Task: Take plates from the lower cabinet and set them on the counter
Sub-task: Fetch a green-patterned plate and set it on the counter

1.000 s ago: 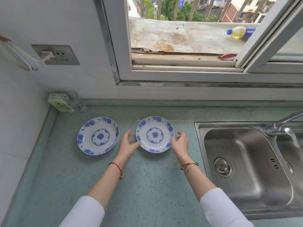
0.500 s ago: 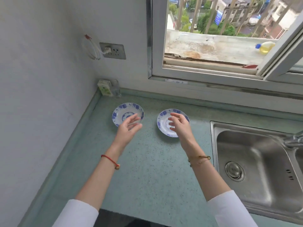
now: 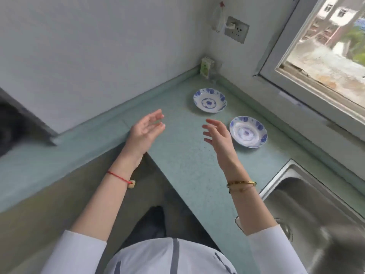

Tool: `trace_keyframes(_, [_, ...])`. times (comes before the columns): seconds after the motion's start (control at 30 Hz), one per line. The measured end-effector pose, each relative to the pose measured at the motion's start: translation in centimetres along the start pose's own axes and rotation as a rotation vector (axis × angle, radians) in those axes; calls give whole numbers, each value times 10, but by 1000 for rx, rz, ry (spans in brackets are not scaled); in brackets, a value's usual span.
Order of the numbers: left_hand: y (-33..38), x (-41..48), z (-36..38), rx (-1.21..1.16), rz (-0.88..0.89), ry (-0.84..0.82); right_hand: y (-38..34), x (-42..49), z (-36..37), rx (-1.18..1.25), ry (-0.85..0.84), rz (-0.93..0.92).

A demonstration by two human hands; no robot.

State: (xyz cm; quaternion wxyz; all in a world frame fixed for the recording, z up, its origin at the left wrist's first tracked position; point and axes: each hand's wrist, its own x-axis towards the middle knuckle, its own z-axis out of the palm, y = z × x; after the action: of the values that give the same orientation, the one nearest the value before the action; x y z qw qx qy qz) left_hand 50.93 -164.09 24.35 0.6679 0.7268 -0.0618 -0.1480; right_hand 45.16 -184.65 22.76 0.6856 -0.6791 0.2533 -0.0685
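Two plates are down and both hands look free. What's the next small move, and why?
Probably lower both hands toward the cabinet below the counter for another plate. The left hand and right hand are open and empty above the counter, touching neither plate. The far plate and the near plate already rest flat, apart from each other. The cabinet itself is not clearly visible.

A single head-worn view looks steeply down and forward from close above, tilted, the counter [image 3: 189,175] corner running diagonally beyond both raised empty hands, sink [image 3: 316,214] at lower right, window [image 3: 325,46] at upper right.
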Motion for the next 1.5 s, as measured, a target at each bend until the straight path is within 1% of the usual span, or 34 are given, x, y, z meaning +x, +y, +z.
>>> trace_keyframes(0.07, [-1,-39,-19,-23,-10,105,0,-16,19,-27,-84,-8])
trace_keyframes(0.17, [-8,-109,-56,-61,-23,309,4,-47,60,-65,-282,-22])
trace_keyframes(0.2, [-11,-140,-71,-70,-29,403,6,-64,82,-84,-381,-23])
trace_keyframes(0.27, [-16,-178,-87,-79,-30,503,9,-84,108,-100,-483,-24])
trace_keyframes(0.37, [-24,-248,-114,-102,-33,706,19,-129,158,-133,-672,-29])
trace_keyframes(0.5, [-38,-353,-140,-148,-44,996,33,-208,221,-223,-920,-35])
trace_keyframes(0.63, [-53,-449,-158,-200,-34,1259,48,-294,269,-275,-1121,-64])
trace_keyframes(0.8, [-73,-571,-184,-229,-32,1525,79,-415,320,-312,-1347,-86])
trace_keyframes(0.93, [-83,-662,-202,-197,-20,1651,103,-515,350,-321,-1471,-101])
trace_keyframes(1.13, [-99,-779,-230,-186,-8,1771,126,-640,388,-335,-1601,-134])
trace_keyframes(1.37, [-120,-870,-266,-195,6,1862,144,-739,436,-370,-1700,-175])
trace_keyframes(1.5, [-136,-914,-304,-197,19,1921,163,-790,476,-377,-1756,-167])
